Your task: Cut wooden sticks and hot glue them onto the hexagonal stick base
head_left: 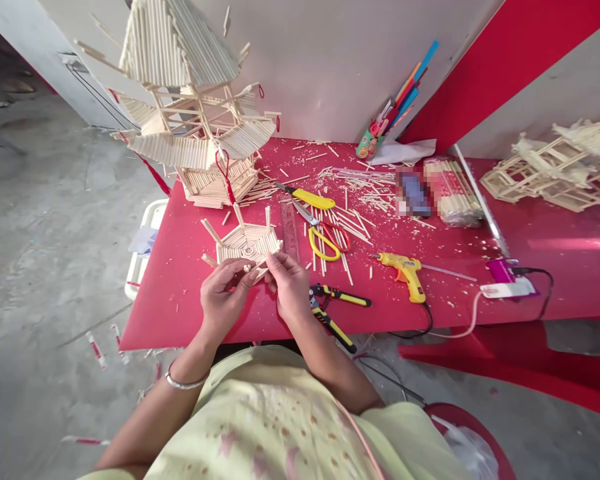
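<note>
On the red table a hexagonal base of thin wooden sticks (pixel 247 241) lies in front of me, short stick posts standing at its corners. My left hand (pixel 225 290) is closed in a pinch at the base's near edge, pale stick ends showing at its fingertips. My right hand (pixel 293 287) pinches wooden sticks at the near right corner, close to the left fingers. How these sticks join the base is hidden by the fingers. Right of the base lie a clear ruler (pixel 289 230) and scissors (pixel 325 241) with yellow and red handles.
A tall stick pagoda (pixel 180 47) stands behind the base. Further right are a yellow utility knife (pixel 314 199), pliers (pixel 330 325), a yellow glue gun (pixel 404 272), a pen cup (pixel 367 143), a bundle of sticks (pixel 453 190) and another stick model (pixel 555 167). Loose sticks and scraps litter the table.
</note>
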### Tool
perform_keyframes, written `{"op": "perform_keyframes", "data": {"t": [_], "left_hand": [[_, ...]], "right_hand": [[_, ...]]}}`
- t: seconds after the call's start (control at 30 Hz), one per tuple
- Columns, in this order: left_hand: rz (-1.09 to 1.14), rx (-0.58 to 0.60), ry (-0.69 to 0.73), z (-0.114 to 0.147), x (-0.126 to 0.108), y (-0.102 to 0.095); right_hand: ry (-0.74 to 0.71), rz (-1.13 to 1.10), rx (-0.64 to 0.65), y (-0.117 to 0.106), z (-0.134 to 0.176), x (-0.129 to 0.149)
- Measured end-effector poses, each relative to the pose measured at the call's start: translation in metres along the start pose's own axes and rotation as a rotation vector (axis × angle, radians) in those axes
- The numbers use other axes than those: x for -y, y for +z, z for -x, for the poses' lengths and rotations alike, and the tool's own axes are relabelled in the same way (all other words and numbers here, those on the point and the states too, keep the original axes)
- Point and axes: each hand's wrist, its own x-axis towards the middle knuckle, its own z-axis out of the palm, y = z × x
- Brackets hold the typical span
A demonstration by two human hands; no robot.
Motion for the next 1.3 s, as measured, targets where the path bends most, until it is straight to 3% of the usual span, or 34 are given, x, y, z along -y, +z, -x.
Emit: {"op": "perform_keyframes", "data": {"t": [0.57, 1.3], "left_hand": [[-0.071, -0.026, 0.009, 0.000, -0.009, 0.003], [-0.031, -0.083, 0.008, 0.003, 0.002, 0.010]], "right_hand": [[0.026, -0.037, 0.016, -0.001, -0.002, -0.005], [0.033, -0.033, 0.055, -0.003, -0.003, -0.004]]}}
